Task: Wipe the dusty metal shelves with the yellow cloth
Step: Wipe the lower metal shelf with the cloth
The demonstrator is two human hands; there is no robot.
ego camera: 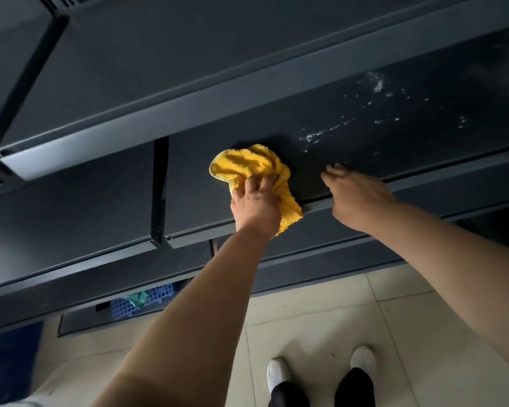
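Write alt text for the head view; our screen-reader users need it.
A person's left hand grips a crumpled yellow cloth on a dark metal shelf, while the right hand rests open beside it. White dusty specks lie farther right on the shelf.

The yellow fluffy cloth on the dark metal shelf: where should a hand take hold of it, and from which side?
Grip the yellow fluffy cloth by its bunched near folds, coming from above over the front edge of the dark metal shelf, as the left hand does. Crumpled, it offers raised folds there; its far part lies flatter.
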